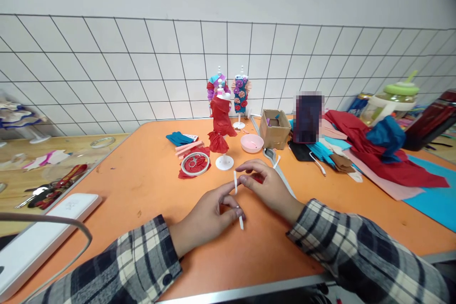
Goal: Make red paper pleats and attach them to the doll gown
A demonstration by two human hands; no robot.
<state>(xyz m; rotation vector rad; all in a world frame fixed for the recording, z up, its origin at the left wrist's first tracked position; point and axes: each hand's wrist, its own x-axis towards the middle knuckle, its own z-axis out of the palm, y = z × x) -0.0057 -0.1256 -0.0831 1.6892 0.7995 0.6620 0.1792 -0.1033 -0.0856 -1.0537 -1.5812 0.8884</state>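
A narrow white strip (241, 223), which looks like tape, runs through my left hand (210, 211). The thumb and fingers of that hand are closed on its lower part, and the index finger reaches up along it. At the strip's upper end, my right hand (272, 185) has its thumb and index finger drawn together against it. Just beyond my hands a small white dress form (224, 163) stands upright, wrapped in a crumpled red paper dress (223, 116). Something red lies partly hidden under my right hand. Scissors (278, 166) lie just beyond that hand, partly covered.
Left of the dress form is a ring-shaped tin (195, 165) over red paper. Behind stand a pink bowl (251, 143), a cardboard box (274, 129) and another decorated form (241, 95). Coloured paper (377, 147) heaps at right; a white power bank (53, 237) lies left.
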